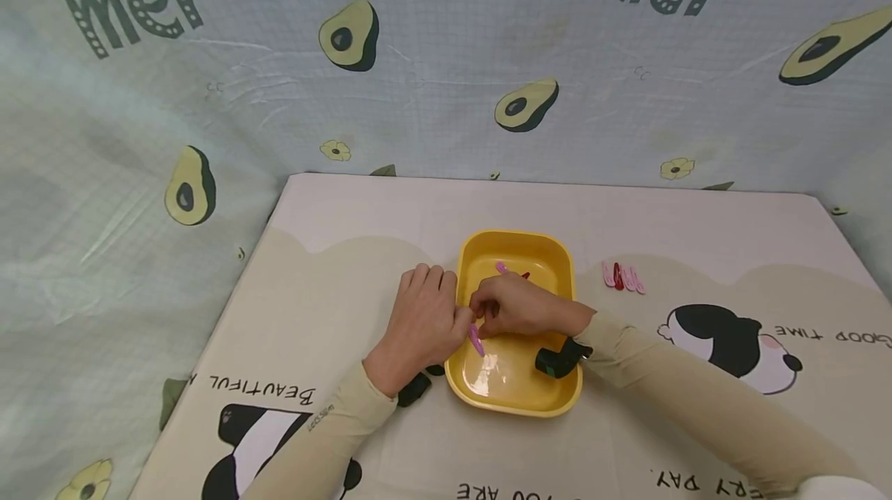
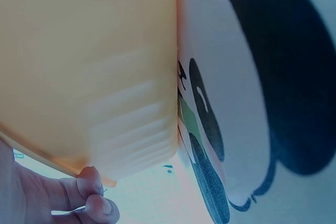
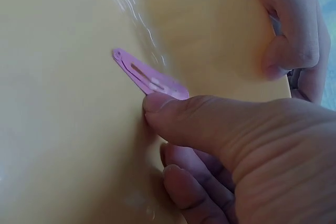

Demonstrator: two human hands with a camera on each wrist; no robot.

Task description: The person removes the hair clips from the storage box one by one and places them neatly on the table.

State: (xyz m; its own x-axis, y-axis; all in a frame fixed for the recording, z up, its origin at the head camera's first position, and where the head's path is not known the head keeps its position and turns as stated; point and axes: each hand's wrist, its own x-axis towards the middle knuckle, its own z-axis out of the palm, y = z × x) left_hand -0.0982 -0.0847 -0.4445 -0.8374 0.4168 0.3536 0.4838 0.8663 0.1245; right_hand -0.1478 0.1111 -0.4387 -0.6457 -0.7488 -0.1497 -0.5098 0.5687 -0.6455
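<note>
A yellow plastic tray (image 1: 516, 399) sits on the table. My left hand (image 1: 430, 313) grips its left rim, thumb over the edge; in the left wrist view, curled fingertips (image 2: 97, 195) show beside the tray's outer wall (image 2: 89, 51). Inside the tray, my right hand (image 1: 519, 305) pinches one end of a pink snap hair clip (image 3: 149, 77) with the thumb on it; the index fingertip is hidden. From above, this clip (image 1: 477, 340) lies near the left wall. Beyond the right hand, another pink clip (image 1: 501, 268) and part of a red clip (image 1: 526, 275) are in the tray.
Right of the tray, several pink hair clips (image 1: 632, 280) and a red one (image 1: 618, 276) form a row on the printed tablecloth (image 1: 362, 214). A black wrist device (image 1: 557, 361) hangs under the right wrist, over the tray. A patterned curtain (image 1: 432, 90) rises behind the table.
</note>
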